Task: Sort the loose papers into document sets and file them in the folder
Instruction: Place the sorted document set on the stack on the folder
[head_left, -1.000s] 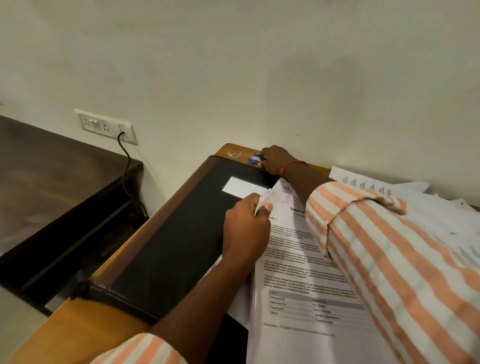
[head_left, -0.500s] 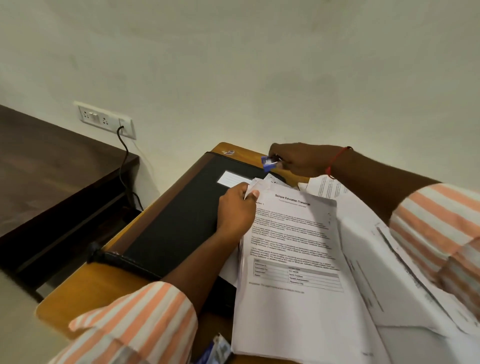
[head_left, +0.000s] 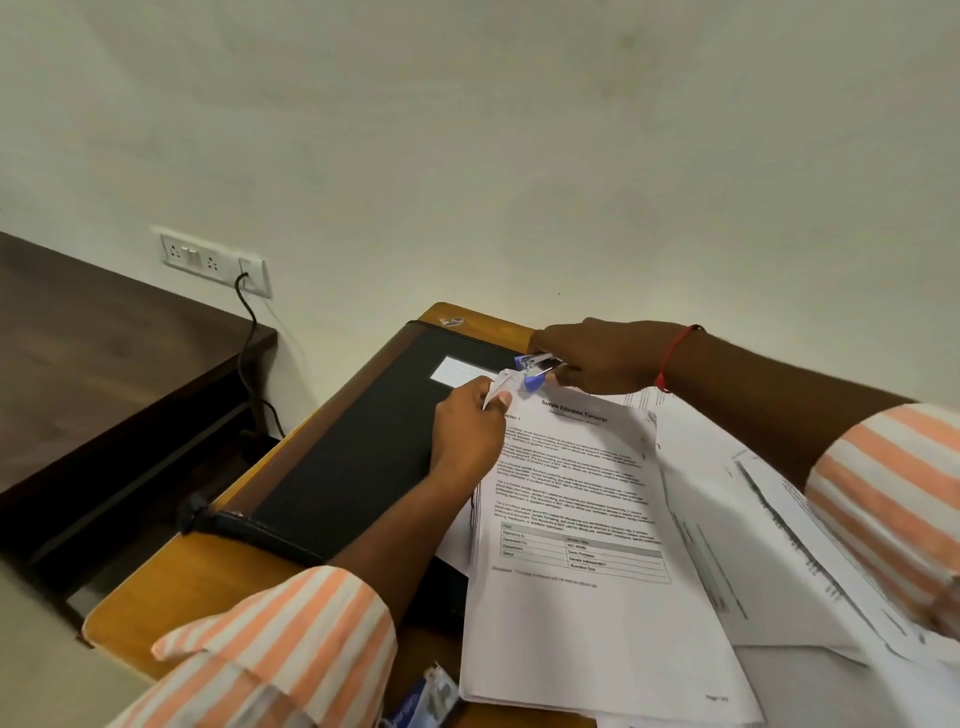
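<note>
Two hands meet at the top left corner of a printed paper set (head_left: 582, 519) in the head view. The left hand (head_left: 467, 426) pinches that corner between thumb and fingers and holds it slightly raised. The right hand (head_left: 602, 358) curls its fingers round a small blue stapler (head_left: 535, 366), whose mouth sits at the pinched corner. The set lies on a wooden desk (head_left: 171, 597), its left edge overlapping a closed black folder (head_left: 363, 457). More loose papers (head_left: 779, 545) spread to the right.

Two hands, left hand (head_left: 467, 431) and right hand (head_left: 602, 358), one blue stapler (head_left: 537, 366), one black folder (head_left: 363, 457), several loose papers (head_left: 597, 613), one socket plate (head_left: 213, 260).
</note>
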